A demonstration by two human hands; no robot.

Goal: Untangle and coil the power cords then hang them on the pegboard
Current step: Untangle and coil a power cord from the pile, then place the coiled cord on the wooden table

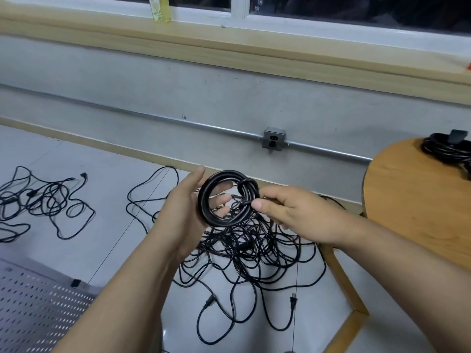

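Tiled floor (84, 245) carries a tangled pile (254, 250). Above that pile, the coiled cord (224, 222) leans on the left hand (183, 207), fingers straight. The right hand (288, 212) pinches its wrapped tail, which could slip and unwind.

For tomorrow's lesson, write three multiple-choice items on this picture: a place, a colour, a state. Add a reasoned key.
1. Where does the wound bundle of black cord lie? A on the windowsill; B on the round wooden table; C in a box.
2. What colour is the perforated metal pegboard? A orange; B green; C grey.
3. What is the right hand doing? A pinching the ring-shaped black cord coil; B lying flat on the floor; C pressing the wall.

Key: 1 B, it sits on the tabletop's far side. 2 C, its holed sheet looks pale grey. 3 A, thumb and finger close on the coil's right side.
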